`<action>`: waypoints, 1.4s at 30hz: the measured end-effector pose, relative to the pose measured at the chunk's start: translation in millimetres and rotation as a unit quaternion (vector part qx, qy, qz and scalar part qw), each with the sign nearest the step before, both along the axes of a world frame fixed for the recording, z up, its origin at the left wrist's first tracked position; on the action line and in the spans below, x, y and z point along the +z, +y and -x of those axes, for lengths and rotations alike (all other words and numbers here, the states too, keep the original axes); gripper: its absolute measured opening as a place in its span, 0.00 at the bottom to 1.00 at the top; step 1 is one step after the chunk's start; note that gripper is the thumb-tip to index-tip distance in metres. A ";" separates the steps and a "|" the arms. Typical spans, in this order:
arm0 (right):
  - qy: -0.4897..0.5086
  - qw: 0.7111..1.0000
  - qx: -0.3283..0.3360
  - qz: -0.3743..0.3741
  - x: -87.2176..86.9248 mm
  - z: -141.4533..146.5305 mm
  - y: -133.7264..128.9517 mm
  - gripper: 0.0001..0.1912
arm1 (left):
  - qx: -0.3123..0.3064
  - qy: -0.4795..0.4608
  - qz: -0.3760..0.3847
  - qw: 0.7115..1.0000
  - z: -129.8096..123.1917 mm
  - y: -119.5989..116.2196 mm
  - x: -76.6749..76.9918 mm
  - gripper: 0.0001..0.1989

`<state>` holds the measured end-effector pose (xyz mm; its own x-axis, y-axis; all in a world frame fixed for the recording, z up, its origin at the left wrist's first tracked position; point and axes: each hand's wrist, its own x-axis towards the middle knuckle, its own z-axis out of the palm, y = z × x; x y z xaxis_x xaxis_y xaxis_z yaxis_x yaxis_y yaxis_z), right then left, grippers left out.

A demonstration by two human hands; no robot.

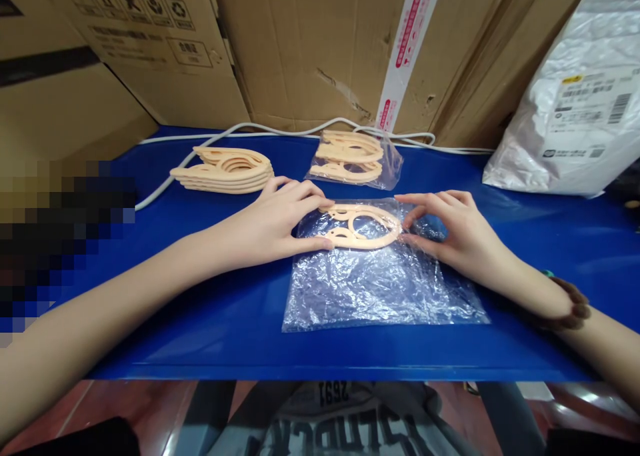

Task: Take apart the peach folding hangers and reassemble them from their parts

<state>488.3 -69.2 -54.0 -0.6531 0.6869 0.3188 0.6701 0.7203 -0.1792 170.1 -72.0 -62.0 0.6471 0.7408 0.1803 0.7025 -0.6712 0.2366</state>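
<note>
A peach folding hanger (pixel 373 244), folded into a rounded loop shape, lies flat at the upper part of a clear plastic bag (pixel 370 289). Whether it is inside the bag or on top of it, I cannot tell for sure. My left hand (pixel 273 223) closes on the hanger's left end, thumb on the near edge and fingers on the far edge. At the rounded right end, my right hand (pixel 455 233) has thumb and fingers curled against the bag and the hanger's tip. The rest of the bag spreads crinkled toward the table's front edge.
A stack of several peach hangers (pixel 225 171) sits behind my left hand. Bagged hangers (pixel 347 156) lie farther back, near a white cable (pixel 240 128). Cardboard boxes (pixel 310 49) line the rear of the blue table (pixel 215 336); a white parcel bag (pixel 565 123) stands at right.
</note>
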 end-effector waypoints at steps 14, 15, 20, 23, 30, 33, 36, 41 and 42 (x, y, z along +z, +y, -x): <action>0.055 0.996 -0.007 0.071 3.9 3.8 -4.5 0.23 | -0.010 0.001 0.014 1.000 0.8 0.7 1.6 0.33; 0.056 0.995 -0.003 0.081 4.4 3.6 -4.7 0.24 | -0.011 0.000 0.014 1.000 0.9 0.6 1.6 0.33; 0.063 0.989 0.020 0.133 8.7 3.4 -4.9 0.25 | -0.010 0.013 0.003 1.000 0.4 -0.2 2.5 0.33; 0.068 0.987 0.019 0.146 11.7 3.7 -5.5 0.26 | -0.011 0.035 0.002 0.999 1.2 -2.4 6.7 0.32; 0.074 0.986 0.011 0.149 15.8 5.9 -10.8 0.21 | -0.026 0.066 0.044 0.997 4.8 -5.3 15.6 0.33; 0.069 0.986 0.032 0.149 14.7 6.4 -10.6 0.22 | -0.016 0.064 0.044 0.997 3.7 -4.5 14.0 0.33; 0.040 0.984 0.076 0.159 12.0 5.0 -8.3 0.25 | 0.001 0.064 0.040 0.997 1.7 -3.8 11.5 0.33; 0.028 0.983 0.089 0.157 10.4 1.2 -6.1 0.30 | 0.020 0.052 0.037 0.998 -0.4 -3.2 8.0 0.33; 0.029 0.983 0.090 0.156 10.8 0.9 -6.3 0.30 | 0.021 0.051 0.037 0.998 -0.5 -3.3 7.5 0.33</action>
<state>487.4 -75.5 -43.2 -0.7604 0.6317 0.1506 0.5187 0.7304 -0.4445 170.6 -75.2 -54.5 0.6280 0.7760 0.0588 0.7522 -0.6247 0.2095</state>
